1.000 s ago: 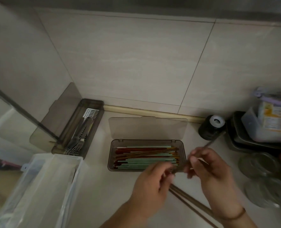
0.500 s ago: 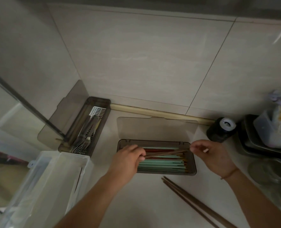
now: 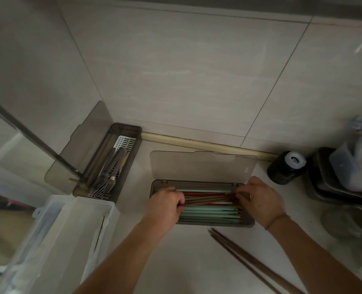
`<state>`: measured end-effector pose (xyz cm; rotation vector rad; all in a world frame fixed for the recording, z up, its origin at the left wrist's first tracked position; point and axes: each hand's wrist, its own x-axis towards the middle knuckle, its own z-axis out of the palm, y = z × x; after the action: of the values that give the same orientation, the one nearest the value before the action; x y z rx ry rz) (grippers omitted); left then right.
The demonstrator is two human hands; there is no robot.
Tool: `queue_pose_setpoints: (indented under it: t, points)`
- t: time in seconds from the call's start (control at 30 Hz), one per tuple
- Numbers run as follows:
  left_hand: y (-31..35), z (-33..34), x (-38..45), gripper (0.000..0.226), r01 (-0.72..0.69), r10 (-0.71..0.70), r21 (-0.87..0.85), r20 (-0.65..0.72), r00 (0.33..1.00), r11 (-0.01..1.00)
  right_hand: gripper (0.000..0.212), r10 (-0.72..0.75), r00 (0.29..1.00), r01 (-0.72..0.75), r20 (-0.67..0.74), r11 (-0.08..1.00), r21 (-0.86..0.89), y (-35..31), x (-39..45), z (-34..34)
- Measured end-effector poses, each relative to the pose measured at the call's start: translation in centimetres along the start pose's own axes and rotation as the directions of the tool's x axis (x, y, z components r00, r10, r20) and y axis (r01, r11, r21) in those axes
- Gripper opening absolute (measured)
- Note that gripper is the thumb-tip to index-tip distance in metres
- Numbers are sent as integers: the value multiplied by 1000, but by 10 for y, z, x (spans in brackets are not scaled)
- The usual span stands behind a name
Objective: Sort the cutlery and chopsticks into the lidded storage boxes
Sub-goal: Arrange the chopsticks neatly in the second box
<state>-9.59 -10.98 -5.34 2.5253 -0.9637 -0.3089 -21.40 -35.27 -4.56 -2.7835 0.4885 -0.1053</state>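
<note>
A smoky brown chopstick box (image 3: pixel 216 223) lies on the counter with its lid (image 3: pixel 203 165) folded open behind it. It holds green and red chopsticks. My left hand (image 3: pixel 165 205) and my right hand (image 3: pixel 258 198) each grip one end of a bundle of brown chopsticks (image 3: pixel 209 199), held level inside the box. More long brown chopsticks (image 3: pixel 248 262) lie loose on the counter in front of the box. A second brown box (image 3: pixel 131 132) in the left corner holds forks and other metal cutlery (image 3: pixel 109 175), its lid open against the wall.
A clear plastic bin (image 3: pixel 55 245) stands at the near left. A dark jar (image 3: pixel 287 167) sits by the wall right of the box. Stacked dark trays (image 3: pixel 324 187), a plastic container and glass jars (image 3: pixel 350 223) crowd the right edge.
Both hands carried the brown chopsticks from the counter front to the box, spread to their ends, and lowered them in among the others. The view tilted and shifted left.
</note>
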Motion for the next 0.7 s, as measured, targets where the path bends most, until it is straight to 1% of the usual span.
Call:
queue_pose_setpoints:
  t: [0.07,0.1,0.13,0.17,0.23,0.3,0.33,0.37,0.4,0.43,0.47,0.5,0.53,0.6,0.63,0.67,0.7]
  points:
    - [3,1,-3,7,-28,27,-13,-53,998,1000,13,27,988,-10,-153,993,116,-1,-13,-3]
    - [5,1,-5,9,-60,58,-13,-109,992,998,15,50,970,-15,-239,989,148,0,-24,-6]
    - [9,3,-9,10,-109,105,-18,-170,980,994,15,77,953,-30,-293,986,163,1,-38,-8]
    - [14,5,-14,9,-177,165,-37,-218,962,983,14,100,946,-49,-309,984,170,2,-55,-8]
    - [27,16,-29,7,-353,326,-83,-233,916,932,10,141,954,-101,-265,982,157,-2,-90,-2]
    - [37,31,-43,5,-511,492,-80,-182,851,856,6,132,969,-111,-211,988,111,-11,-119,10]
    - [41,39,-50,5,-575,561,-74,-149,814,815,10,108,974,-99,-201,994,53,-14,-129,19]
    - [45,47,-57,5,-634,624,-65,-123,771,771,14,95,982,-98,-160,995,-8,-18,-136,25]
    - [48,54,-63,4,-683,676,-48,-101,730,729,28,105,988,-111,-110,993,-49,-20,-140,30]
    - [51,60,-68,4,-713,709,-32,-85,700,701,43,118,989,-125,-88,989,-82,-22,-143,35]
    - [54,64,-72,4,-721,717,-31,-79,692,693,42,130,988,-138,-80,985,-100,-23,-143,36]
    - [57,67,-75,5,-714,709,-43,-82,700,699,26,144,988,-151,-62,982,-116,-26,-143,34]
    - [59,70,-78,4,-703,698,-61,-83,711,709,17,172,984,-176,-41,978,-112,-29,-143,33]
    - [61,71,-84,4,-684,681,-87,-66,730,724,39,216,974,-213,70,976,-53,-31,-144,28]
    - [61,72,-85,4,-676,674,-91,-59,737,731,43,234,968,-232,90,972,-31,-34,-143,22]
    - [62,70,-86,4,-666,664,-98,-63,745,739,46,214,973,-214,91,977,-12,-35,-144,16]
    - [64,68,-87,3,-656,650,-112,-83,755,747,48,203,977,-204,64,979,12,-37,-145,7]
